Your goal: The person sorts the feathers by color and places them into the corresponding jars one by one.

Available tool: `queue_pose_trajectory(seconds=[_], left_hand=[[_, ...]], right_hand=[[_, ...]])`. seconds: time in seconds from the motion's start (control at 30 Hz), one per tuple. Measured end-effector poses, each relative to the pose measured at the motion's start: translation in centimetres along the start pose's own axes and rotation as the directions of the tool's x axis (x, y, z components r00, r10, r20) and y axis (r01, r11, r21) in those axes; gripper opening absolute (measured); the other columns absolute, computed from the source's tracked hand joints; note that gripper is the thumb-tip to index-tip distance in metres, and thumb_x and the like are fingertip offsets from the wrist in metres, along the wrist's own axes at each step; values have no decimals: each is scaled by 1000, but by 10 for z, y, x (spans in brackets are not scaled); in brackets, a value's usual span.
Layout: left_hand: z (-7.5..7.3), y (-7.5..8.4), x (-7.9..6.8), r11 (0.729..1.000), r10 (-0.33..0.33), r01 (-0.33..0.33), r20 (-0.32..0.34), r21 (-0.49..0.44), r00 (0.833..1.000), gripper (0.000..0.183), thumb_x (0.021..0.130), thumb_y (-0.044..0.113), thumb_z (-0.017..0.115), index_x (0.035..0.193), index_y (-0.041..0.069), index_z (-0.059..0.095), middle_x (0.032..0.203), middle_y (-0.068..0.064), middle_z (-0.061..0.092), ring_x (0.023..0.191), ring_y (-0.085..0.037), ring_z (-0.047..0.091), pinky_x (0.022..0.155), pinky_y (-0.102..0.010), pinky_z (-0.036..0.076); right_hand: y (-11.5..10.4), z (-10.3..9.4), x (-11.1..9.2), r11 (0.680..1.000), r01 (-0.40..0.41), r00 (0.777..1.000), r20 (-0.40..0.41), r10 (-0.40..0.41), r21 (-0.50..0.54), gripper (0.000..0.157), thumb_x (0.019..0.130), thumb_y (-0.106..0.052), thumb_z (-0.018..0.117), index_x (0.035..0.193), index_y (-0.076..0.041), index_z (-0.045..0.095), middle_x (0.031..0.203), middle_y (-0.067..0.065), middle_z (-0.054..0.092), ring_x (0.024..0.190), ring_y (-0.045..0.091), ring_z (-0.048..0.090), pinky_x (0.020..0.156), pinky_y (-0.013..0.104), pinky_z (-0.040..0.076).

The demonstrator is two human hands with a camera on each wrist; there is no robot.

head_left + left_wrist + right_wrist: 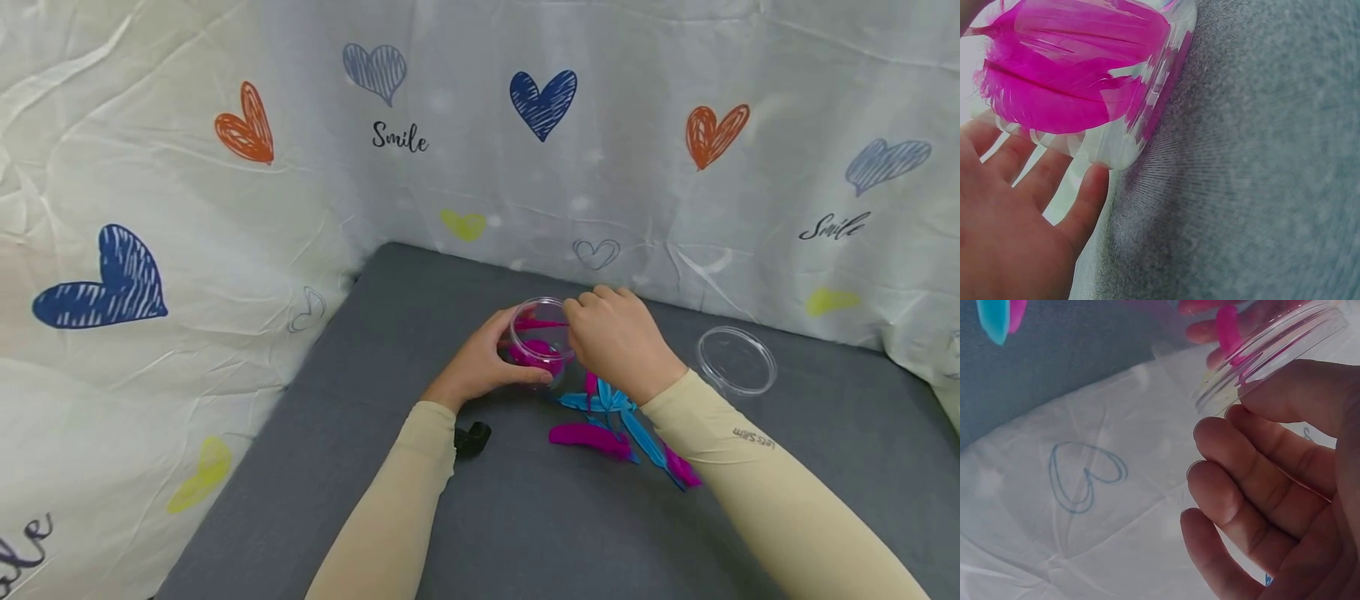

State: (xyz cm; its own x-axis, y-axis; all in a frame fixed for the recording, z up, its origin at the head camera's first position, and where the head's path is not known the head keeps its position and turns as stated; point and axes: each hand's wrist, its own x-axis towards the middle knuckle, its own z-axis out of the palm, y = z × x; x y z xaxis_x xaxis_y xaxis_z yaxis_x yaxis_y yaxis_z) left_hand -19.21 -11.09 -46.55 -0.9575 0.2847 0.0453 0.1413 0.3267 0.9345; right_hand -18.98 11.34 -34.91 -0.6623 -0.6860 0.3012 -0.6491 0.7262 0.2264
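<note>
My left hand (480,360) holds a clear plastic jar (513,330) around its side, the thumb at the front and the fingers behind. The jar is tilted, its round mouth towards me. Several pink feathers (1072,100) lie inside, pressed against the clear wall in the left wrist view. At the jar's rim, my right hand (613,340) pinches a pink feather (542,323) between thumb and forefinger, its length reaching into the jar. The other right fingers are curled, and the pinched end is hidden behind them in the head view.
Blue feathers (611,402) and pink feathers (588,437) lie in a loose pile on the grey table (517,525), below my right hand. A round clear lid (737,360) lies to the right. A small black object (472,439) shows beside my left sleeve. A heart-printed curtain (465,183) hangs behind.
</note>
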Motion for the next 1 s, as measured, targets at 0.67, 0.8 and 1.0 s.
queue_pose_trajectory(seconds=[0.67, 0.8, 1.0], left_hand=[[4, 1, 1, 1000, 15, -15, 11, 10, 1000, 96, 80, 47, 96, 161, 34, 47, 154, 10, 53, 133, -24, 59, 111, -49, 57], [3, 1, 1, 1000, 24, -24, 6, 10, 1000, 95, 80, 41, 97, 161, 30, 48, 155, 12, 52, 135, -26, 59, 114, -51, 55], [0, 1, -1, 1000, 27, -27, -2, 4, 1000, 95, 80, 39, 97, 161, 27, 49, 156, 13, 52, 141, -30, 56, 117, -52, 52]], right_hand=[[8, 10, -29, 991, -91, 983, -150, 106, 103, 19, 98, -18, 73, 86, -7, 63, 68, 6, 58, 68, 27, 56, 65, 40, 50], [13, 20, -43, 980, -130, 977, -149, 152, 148, 16, 98, -13, 70, 86, -6, 63, 67, 5, 56, 67, 27, 56, 64, 40, 50], [16, 41, -60, 970, -165, 981, -67, 180, 181, 12, 95, -9, 72, 86, -6, 65, 68, 6, 60, 67, 25, 56, 63, 39, 50]])
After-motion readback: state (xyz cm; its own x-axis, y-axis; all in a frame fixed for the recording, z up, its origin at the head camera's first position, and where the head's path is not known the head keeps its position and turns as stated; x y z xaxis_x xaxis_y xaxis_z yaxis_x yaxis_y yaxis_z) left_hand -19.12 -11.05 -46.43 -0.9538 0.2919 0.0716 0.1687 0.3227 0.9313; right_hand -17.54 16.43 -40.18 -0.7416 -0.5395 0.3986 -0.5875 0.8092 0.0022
